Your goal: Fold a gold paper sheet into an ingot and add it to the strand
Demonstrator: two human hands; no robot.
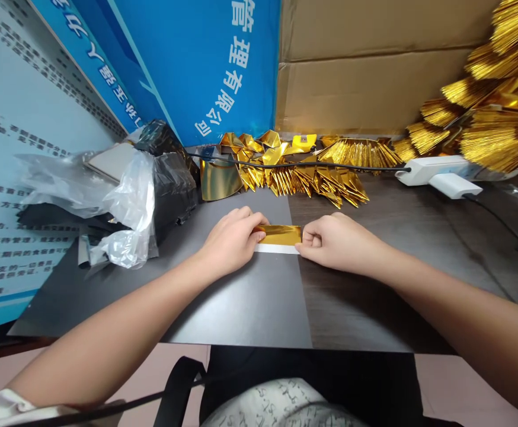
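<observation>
A small strip of gold foil paper (281, 235) with a white edge along its near side lies between my hands, just over the table. My left hand (233, 238) pinches its left end between thumb and fingers. At the right end, my right hand (330, 242) has its fingers curled and its thumb pressed against the strip. Behind the strip lie folded gold foil pieces (294, 178) in a heap, with a curved gold sheet (218, 178) at their left.
Crumpled clear and black plastic bags (130, 196) sit at the left. A white power strip (437, 171) with a plug and black cables lies at the right. More stacked gold pieces (499, 136) rise behind it. A blue board (223, 65) and a cardboard panel (365, 71) stand at the back.
</observation>
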